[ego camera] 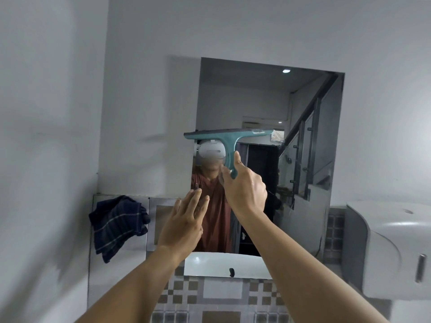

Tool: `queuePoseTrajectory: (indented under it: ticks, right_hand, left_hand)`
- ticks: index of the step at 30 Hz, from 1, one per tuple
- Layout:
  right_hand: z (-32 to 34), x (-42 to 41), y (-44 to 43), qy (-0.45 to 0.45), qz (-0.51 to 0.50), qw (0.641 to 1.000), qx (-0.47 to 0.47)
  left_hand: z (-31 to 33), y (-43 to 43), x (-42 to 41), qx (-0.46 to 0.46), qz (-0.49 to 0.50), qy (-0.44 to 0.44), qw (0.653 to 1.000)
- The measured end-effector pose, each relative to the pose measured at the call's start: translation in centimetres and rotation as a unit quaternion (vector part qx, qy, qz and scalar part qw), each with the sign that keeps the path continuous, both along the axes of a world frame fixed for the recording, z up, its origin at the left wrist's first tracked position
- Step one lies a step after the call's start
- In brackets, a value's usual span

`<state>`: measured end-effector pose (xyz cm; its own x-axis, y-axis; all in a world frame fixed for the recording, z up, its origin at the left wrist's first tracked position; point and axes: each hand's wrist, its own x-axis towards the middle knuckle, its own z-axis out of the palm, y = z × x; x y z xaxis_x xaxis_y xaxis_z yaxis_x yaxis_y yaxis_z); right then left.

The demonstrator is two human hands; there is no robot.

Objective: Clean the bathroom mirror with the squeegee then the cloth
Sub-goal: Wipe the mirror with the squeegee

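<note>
The rectangular mirror [303, 183] hangs on the white wall straight ahead. My right hand [245, 190] grips the handle of a teal squeegee [229, 138], whose wide blade lies level against the glass at about mid-height, overhanging the mirror's left edge a little. My left hand [184, 220] is raised flat, fingers together and pointing up, near the mirror's lower left corner; it holds nothing. A dark blue cloth [116, 224] with thin pale stripes hangs on the tiled ledge to the left of the mirror.
A white paper dispenser [387, 250] juts from the wall at the right. Below the mirror are brown-and-white checked tiles [221, 297] and a small black hook [231, 272]. The mirror reflects a person and a staircase railing.
</note>
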<state>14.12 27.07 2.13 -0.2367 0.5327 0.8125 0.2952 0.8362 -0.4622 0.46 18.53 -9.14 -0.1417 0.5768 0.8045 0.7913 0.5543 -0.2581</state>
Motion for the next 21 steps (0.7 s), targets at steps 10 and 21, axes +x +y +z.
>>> queuePoseTrajectory:
  ticks: [10,21]
  right_hand:
    - [0.7,3.9,4.1,-0.113,-0.048,0.985,0.122]
    - [2.7,10.2,8.2,-0.271,-0.110,0.938,0.189]
  left_hand:
    - [-0.2,-0.4,0.0,0.003,-0.005,0.000,1.000]
    - [0.2,-0.7,0.3,-0.016,-0.007,0.000,1.000]
